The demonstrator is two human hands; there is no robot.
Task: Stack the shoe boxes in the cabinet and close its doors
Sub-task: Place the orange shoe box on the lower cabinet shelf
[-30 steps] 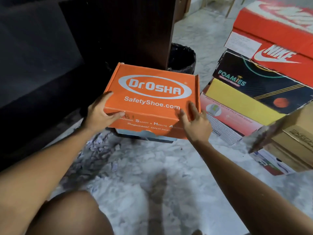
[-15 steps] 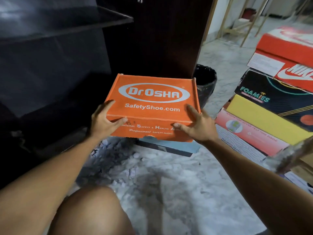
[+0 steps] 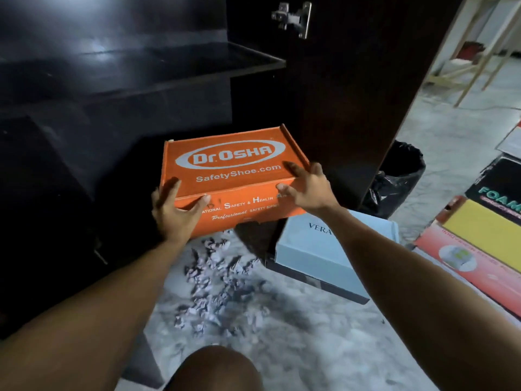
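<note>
1. Orange Dr.Osha shoe box (image 3: 234, 176) is held off the floor at the mouth of the dark cabinet (image 3: 118, 88), lid up, logo facing the person, far end tilted slightly up to the right.
2. Left hand (image 3: 176, 214) grips the near left corner: thumb across the front face, fingers up over the lid edge.
3. Right hand (image 3: 307, 187) is on the near right corner, fingers spread over the lid, thumb on the front face. Hands are apart, one per corner, both clamped on the box.
4. Cabinet is open. One dark shelf (image 3: 158, 66) sits above box level; the lower compartment behind the box is too dark to read.
5. Open cabinet door (image 3: 349, 94) stands just right of the box, metal hinge (image 3: 293, 18) near its top.
6. Pale blue box marked "VERA" (image 3: 324, 255) lies on the marble floor (image 3: 282, 334) under the right forearm, on top of a darker box.
7. Black bin bag (image 3: 400, 179) sits behind the door.
8. At the right edge, a stack of boxes: black Foamies box (image 3: 499, 193) over a yellow box (image 3: 485, 232), over a red box (image 3: 465, 261).
9. Crumpled paper scraps (image 3: 220, 277) litter the floor in front of the cabinet.
</note>
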